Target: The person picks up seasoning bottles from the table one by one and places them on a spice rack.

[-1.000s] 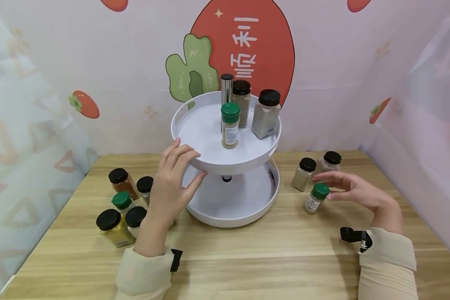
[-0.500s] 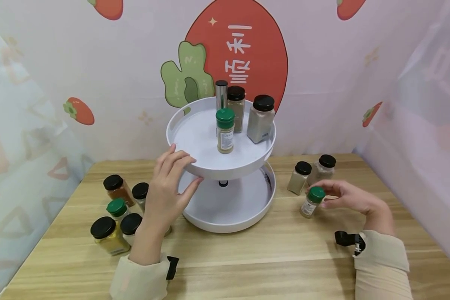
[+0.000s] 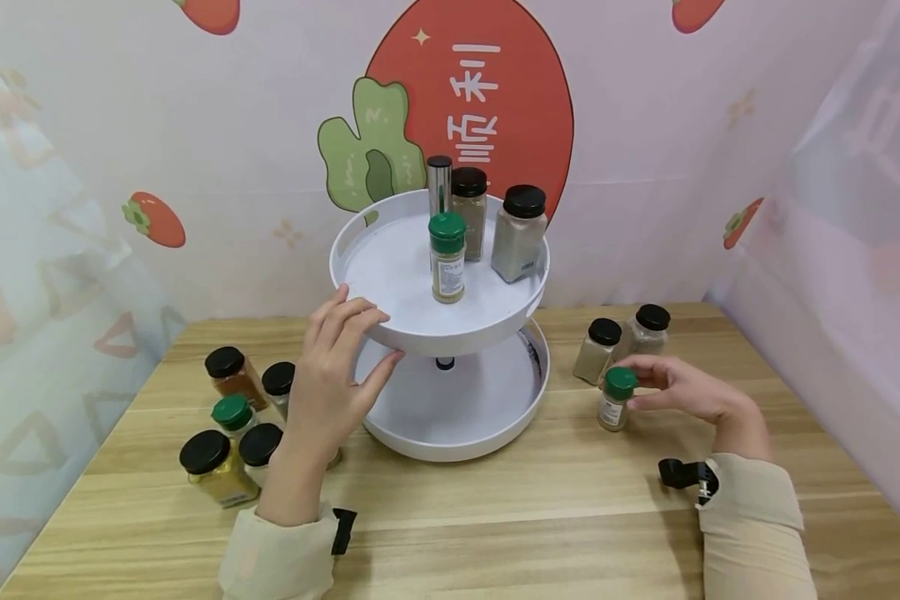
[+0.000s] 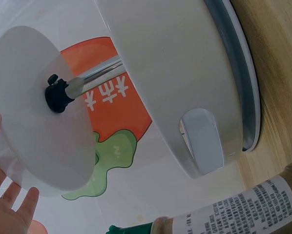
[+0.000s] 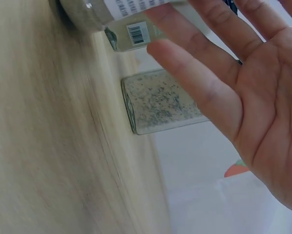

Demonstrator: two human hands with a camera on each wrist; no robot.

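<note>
Small green-cap jar (image 3: 612, 412): tipped more a sec ago, now closer to upright; my read is the grip's set, so the pick-up step is in hand.
R hand (image 3: 686, 389): I've got it pinching that jar, thumb near side, fingers round the back.
Jar pos: R side of table (image 3: 495, 533), just in front of pale jar (image 3: 591, 362); can't tell if base is off the wood.
L hand (image 3: 328, 371): fingers spread over upper tray (image 3: 378, 275) rim, thumb below; same spot as 1 s ago, prob. steadying.
Upper tray load: 3 jars, i.e. green-cap shaker (image 3: 448, 279) w/ tan powder, brown jar (image 3: 474, 229), grey-beige jar (image 3: 516, 243); metal post (image 3: 439, 187) sticks up too.
L group: yellow jar (image 3: 228, 485), red-brown jar (image 3: 242, 386), others w/ contents hard to see; labelled green-cap bottle (image 4: 243, 209) shows in L wrist cam.
R group: pale jar w/ light powder, plus speckled jar (image 5: 158, 102) per R wrist cam.
</note>
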